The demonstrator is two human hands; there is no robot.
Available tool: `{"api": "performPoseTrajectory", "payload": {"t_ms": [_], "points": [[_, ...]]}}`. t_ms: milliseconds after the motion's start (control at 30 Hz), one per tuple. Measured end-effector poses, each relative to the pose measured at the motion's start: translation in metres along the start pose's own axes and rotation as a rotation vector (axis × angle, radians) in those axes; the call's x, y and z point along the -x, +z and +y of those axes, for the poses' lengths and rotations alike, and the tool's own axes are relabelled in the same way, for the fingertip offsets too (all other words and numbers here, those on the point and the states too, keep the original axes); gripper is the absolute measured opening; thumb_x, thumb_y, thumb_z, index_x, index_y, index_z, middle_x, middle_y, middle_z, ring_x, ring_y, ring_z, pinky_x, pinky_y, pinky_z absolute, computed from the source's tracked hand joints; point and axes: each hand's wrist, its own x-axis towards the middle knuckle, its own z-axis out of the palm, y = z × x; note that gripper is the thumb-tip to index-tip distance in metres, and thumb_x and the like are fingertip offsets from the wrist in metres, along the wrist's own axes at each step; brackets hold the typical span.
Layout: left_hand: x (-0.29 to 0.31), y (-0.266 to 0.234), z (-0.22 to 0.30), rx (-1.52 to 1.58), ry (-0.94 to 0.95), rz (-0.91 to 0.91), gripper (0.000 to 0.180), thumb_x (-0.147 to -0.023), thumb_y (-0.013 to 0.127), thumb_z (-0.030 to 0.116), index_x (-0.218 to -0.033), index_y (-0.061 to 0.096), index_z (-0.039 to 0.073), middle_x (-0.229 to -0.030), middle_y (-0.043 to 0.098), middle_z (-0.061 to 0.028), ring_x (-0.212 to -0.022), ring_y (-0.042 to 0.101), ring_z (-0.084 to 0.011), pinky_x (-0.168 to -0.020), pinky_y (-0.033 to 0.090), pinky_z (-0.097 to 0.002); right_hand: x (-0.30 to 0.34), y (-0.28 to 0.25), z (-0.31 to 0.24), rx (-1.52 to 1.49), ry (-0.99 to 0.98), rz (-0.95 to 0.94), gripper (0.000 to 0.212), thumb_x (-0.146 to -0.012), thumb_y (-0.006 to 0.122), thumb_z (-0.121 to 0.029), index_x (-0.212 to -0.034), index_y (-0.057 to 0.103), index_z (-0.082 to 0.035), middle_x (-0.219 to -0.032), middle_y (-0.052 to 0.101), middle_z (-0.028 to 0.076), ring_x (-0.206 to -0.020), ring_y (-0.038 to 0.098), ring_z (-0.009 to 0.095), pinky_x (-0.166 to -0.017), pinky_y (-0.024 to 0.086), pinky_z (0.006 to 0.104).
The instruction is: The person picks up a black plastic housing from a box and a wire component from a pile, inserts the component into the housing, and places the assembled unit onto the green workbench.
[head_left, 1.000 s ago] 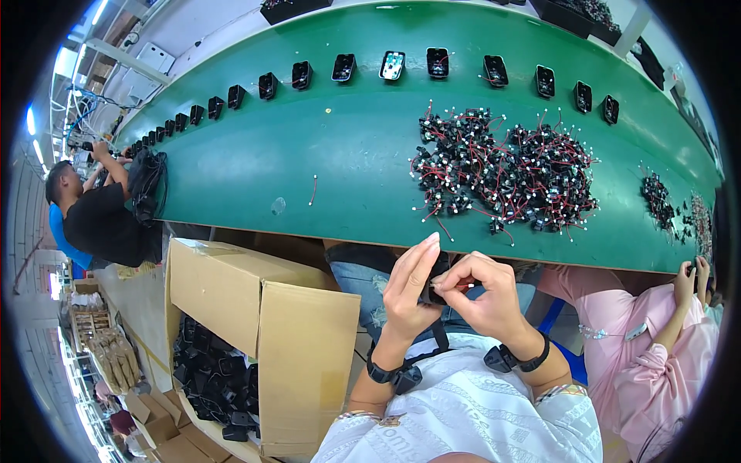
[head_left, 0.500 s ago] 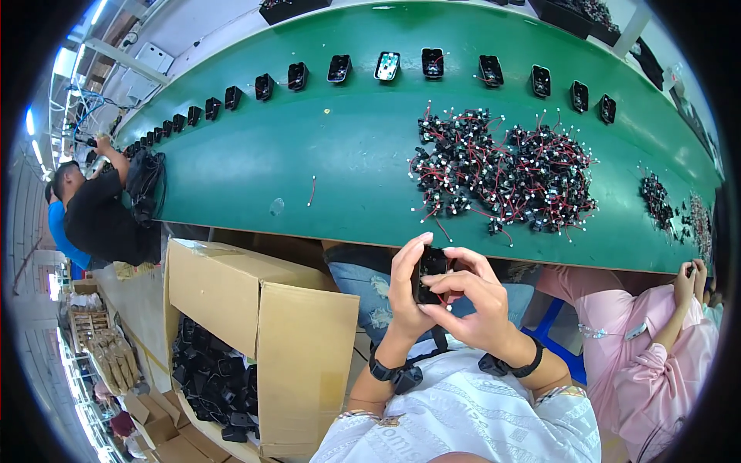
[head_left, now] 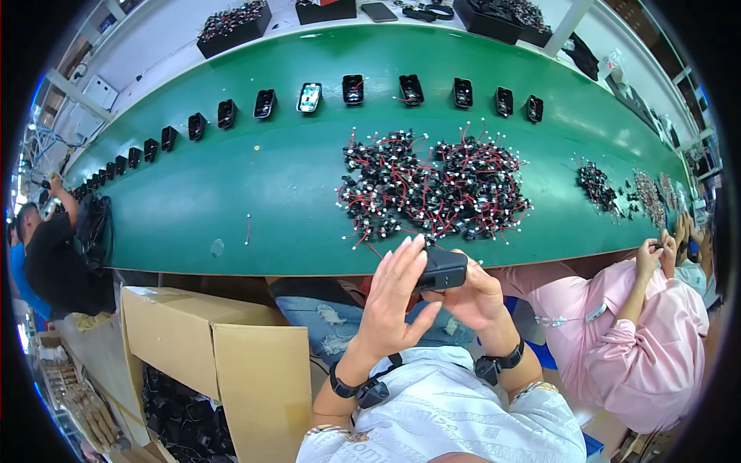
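Just in front of the table's near edge, a black plastic housing (head_left: 443, 270) is held with its smooth closed outside toward me, so its inside is hidden. My right hand (head_left: 480, 301) grips it from the right, fingers curled around its end and underside. At its left side, my left hand (head_left: 390, 309) has its fingers stretched out and its thumb apart; whether the fingertips touch the housing I cannot tell. Beyond my hands, a heap of small black parts with red wires and white connectors (head_left: 432, 185) lies on the green table (head_left: 293, 208).
A curved row of black housings (head_left: 265, 103) runs along the table's far side, one with a green circuit board (head_left: 309, 97). An open cardboard box (head_left: 262, 386) of black parts stands at my left. A person in pink (head_left: 617, 339) sits at my right; another in black (head_left: 54, 255) works far left.
The housing has turned over, from its open inside showing to its closed outside. My left fingers have straightened away from their hold. The whole view has shifted, so the table appears farther left.
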Motion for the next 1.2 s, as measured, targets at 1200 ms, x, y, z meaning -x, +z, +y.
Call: {"api": "performPoseTrajectory", "payload": {"t_ms": [1200], "points": [[0.002, -0.016, -0.074, -0.275, -0.344, 0.373, 0.035, -0.089, 0.057, 0.002, -0.123, 0.062, -0.001, -0.120, 0.066, -0.0161, -0.108, 0.063, -0.0305, -0.094, 0.049, -0.0381, -0.035, -0.025, -0.206, 0.854, -0.810, 0.349, 0.018, -0.092, 0.069, -0.014, -0.085, 0.054, -0.011, -0.087, 0.056, -0.004, -0.085, 0.055, 0.006, -0.088, 0.046, 0.0267]]}}
